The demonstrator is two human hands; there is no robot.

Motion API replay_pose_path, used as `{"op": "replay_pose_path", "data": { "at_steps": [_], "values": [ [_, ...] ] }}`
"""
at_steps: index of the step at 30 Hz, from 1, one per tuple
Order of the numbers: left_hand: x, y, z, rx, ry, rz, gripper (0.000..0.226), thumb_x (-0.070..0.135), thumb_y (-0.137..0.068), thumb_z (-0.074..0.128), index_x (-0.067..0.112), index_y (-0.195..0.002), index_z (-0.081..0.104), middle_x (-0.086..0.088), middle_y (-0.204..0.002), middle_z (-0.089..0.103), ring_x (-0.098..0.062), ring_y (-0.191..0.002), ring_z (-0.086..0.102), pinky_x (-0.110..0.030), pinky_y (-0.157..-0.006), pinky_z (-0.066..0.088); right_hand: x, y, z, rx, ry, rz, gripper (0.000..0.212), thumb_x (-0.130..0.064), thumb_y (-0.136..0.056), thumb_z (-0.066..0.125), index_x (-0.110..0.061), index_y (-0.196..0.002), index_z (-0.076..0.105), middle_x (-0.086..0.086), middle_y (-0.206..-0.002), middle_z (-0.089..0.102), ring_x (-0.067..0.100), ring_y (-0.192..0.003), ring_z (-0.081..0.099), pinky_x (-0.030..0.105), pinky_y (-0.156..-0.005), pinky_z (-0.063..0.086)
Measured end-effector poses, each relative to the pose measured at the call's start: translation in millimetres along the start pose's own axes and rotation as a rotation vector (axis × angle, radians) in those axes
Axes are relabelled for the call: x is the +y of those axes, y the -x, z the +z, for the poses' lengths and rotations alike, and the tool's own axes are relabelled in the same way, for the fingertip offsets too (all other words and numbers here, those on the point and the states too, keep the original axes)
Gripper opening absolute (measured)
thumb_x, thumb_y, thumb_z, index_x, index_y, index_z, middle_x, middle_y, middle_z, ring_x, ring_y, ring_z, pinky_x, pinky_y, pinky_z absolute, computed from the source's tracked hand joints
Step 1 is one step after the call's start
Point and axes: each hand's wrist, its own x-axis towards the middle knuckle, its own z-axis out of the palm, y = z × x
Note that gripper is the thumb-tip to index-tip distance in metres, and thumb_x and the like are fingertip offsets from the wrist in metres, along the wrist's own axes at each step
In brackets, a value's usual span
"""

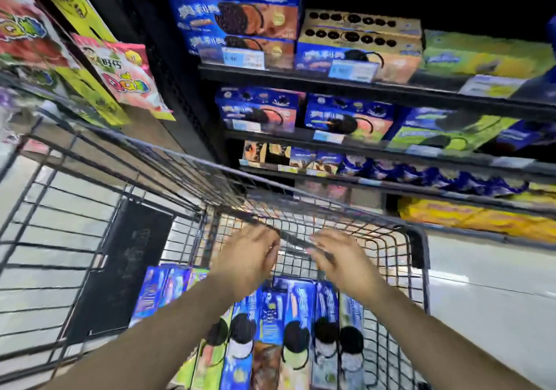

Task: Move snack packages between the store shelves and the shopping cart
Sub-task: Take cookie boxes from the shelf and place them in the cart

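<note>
Both my arms reach forward over the black wire shopping cart (419, 248). My left hand (249, 257) and my right hand (340, 263) hover side by side near the cart's far end, fingers apart and blurred by motion. A dark bar of the cart runs between the fingertips, and neither hand has a package in it. Below my wrists, several blue cookie boxes (298, 323) stand on edge in a row in the cart. The store shelves (301, 73) ahead carry more blue cookie boxes (240, 19) stacked in tiers.
A second wire basket section (60, 209) sits at the left with a black panel (126, 263). Pink candy bags (126, 70) hang at the upper left. Green boxes (481, 55) and yellow packs (469, 215) fill the right side of the shelves. Pale floor shows to the right.
</note>
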Motion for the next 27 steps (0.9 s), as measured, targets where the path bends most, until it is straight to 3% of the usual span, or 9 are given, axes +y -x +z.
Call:
{"op": "replay_pose_path", "data": {
  "at_steps": [4,6,9,12,16,19,22,24,27],
  "values": [
    [-7.0,32.5,54.6,-0.292,-0.090,-0.063,0.037,0.041,-0.099,0.047,0.023,-0.132,0.049,0.000,-0.139,0.048,-0.026,-0.135,0.042,-0.038,-0.113,0.031,23.2,26.8,49.1,-0.343,-0.246,0.274,0.072,-0.059,-0.087,0.065,-0.023,-0.147,0.048,-0.005,-0.150,0.046,0.009,-0.137,0.043,0.020,-0.113,0.031],
    [-10.6,45.9,74.9,-0.425,-0.185,-0.051,0.060,0.047,-0.101,0.044,0.025,-0.154,0.028,0.002,-0.162,0.025,-0.025,-0.151,0.020,-0.043,-0.123,0.015,30.0,32.6,65.0,-0.460,-0.339,0.399,0.093,-0.081,-0.071,0.061,-0.030,-0.148,0.045,-0.007,-0.152,0.045,0.010,-0.136,0.044,0.024,-0.113,0.034],
    [-17.6,57.5,92.9,-0.428,-0.275,-0.028,0.067,0.048,-0.103,0.041,0.028,-0.159,0.011,0.005,-0.168,0.004,-0.026,-0.155,0.003,-0.050,-0.124,0.008,39.9,38.4,82.7,-0.479,-0.436,0.500,0.105,-0.095,-0.059,0.054,-0.037,-0.146,0.042,-0.010,-0.146,0.050,0.012,-0.127,0.052,0.034,-0.108,0.043],
    [-21.4,62.4,103.2,-0.420,-0.228,-0.074,0.070,0.045,-0.103,0.043,0.030,-0.160,0.005,0.005,-0.168,-0.012,-0.023,-0.155,-0.009,-0.049,-0.125,0.001,44.9,40.8,90.6,-0.478,-0.475,0.534,0.100,-0.092,-0.064,0.055,-0.033,-0.144,0.044,-0.007,-0.140,0.053,0.015,-0.124,0.055,0.036,-0.105,0.045],
    [-25.6,65.1,112.8,-0.411,-0.135,-0.167,0.082,0.043,-0.102,0.050,0.030,-0.160,-0.006,0.003,-0.161,-0.036,-0.015,-0.150,-0.028,-0.043,-0.125,-0.008,33.5,43.0,81.2,-0.479,-0.517,0.474,0.059,-0.081,-0.072,0.063,-0.039,-0.111,0.049,-0.027,-0.108,0.057,-0.012,-0.086,0.058,0.008,-0.072,0.042],
    [-32.3,64.1,116.8,-0.388,-0.091,-0.188,0.091,0.046,-0.098,0.056,0.031,-0.159,-0.010,0.005,-0.160,-0.037,-0.012,-0.148,-0.029,-0.037,-0.123,-0.011,23.7,47.4,82.9,-0.422,-0.669,0.503,0.050,-0.064,-0.077,0.073,-0.032,-0.108,0.051,-0.006,-0.107,0.069,0.001,-0.087,0.068,0.024,-0.076,0.056],
    [-38.1,63.9,119.2,-0.360,-0.058,-0.190,0.096,0.051,-0.095,0.059,0.032,-0.159,-0.010,0.007,-0.160,-0.038,-0.008,-0.146,-0.028,-0.032,-0.120,-0.012,14.3,55.0,89.2,-0.322,-0.871,0.565,0.070,-0.052,-0.069,0.081,-0.028,-0.125,0.046,0.009,-0.128,0.063,0.025,-0.107,0.069,0.050,-0.096,0.054],
    [-39.5,64.6,119.3,-0.356,-0.035,-0.191,0.096,0.051,-0.094,0.060,0.032,-0.160,-0.008,0.007,-0.161,-0.036,-0.011,-0.148,-0.026,-0.032,-0.120,-0.012,11.7,65.9,95.8,-0.361,-0.919,0.629,0.102,-0.048,-0.066,0.084,-0.035,-0.149,0.027,-0.006,-0.143,0.050,0.017,-0.123,0.059,0.043,-0.103,0.050],
    [-36.8,65.3,115.2,-0.337,0.093,-0.223,0.083,0.045,-0.097,0.058,0.033,-0.161,0.006,0.008,-0.165,-0.024,-0.011,-0.149,-0.021,-0.030,-0.117,-0.013,13.3,93.1,113.8,-0.552,-0.925,0.645,0.110,-0.034,-0.072,0.089,-0.045,-0.149,0.011,-0.031,-0.118,0.066,-0.010,-0.104,0.063,0.014,-0.079,0.052]
  ]
}}
